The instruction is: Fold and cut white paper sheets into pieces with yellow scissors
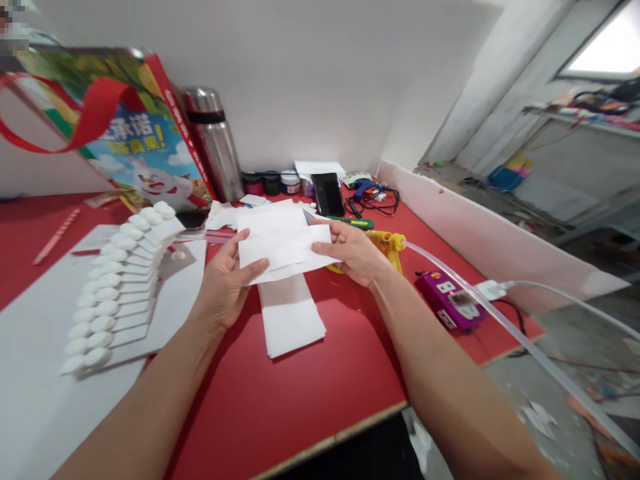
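Observation:
Both hands hold white sheets of paper (285,250) above the middle of the red table. My left hand (225,280) is closed on the left edge, its thumb lying on top. On the right edge, my right hand (355,253) grips with the thumb over the paper and the fingers behind it. Below the held sheets lies a strip-like stack of white paper (295,327), its far end hidden. To the left stands a curved row of white pieces with rounded tips (120,287). A yellow glue gun (387,247) lies behind my right hand, with a clear glue stick (450,277) running from it.
A purple power strip (447,300) with a white plug sits on the right of the table (350,387). Along the back are a steel flask (215,143), a colourful bag (145,133), small jars (273,182), a black phone (329,193) and a green cutter (357,223).

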Demonstrator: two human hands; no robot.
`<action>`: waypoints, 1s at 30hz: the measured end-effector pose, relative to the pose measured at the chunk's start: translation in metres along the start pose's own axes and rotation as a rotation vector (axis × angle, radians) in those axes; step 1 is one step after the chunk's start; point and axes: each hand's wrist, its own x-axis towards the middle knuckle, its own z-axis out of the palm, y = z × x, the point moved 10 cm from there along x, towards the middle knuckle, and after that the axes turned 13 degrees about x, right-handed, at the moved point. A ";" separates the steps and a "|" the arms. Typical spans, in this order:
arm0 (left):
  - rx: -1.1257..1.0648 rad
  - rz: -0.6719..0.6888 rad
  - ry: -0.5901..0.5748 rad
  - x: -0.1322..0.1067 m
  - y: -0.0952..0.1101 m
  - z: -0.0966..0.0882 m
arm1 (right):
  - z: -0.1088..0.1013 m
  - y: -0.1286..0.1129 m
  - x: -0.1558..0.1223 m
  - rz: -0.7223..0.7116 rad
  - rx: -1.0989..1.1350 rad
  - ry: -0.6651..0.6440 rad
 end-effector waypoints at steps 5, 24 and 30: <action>-0.057 -0.008 0.057 0.001 0.000 -0.007 | 0.002 0.007 -0.004 0.139 0.112 -0.001; -0.077 -0.037 -0.160 -0.003 -0.002 0.014 | -0.001 -0.011 -0.009 0.032 -0.024 -0.084; -0.067 -0.014 -0.219 -0.007 0.003 0.016 | -0.001 -0.009 -0.008 0.065 0.087 -0.126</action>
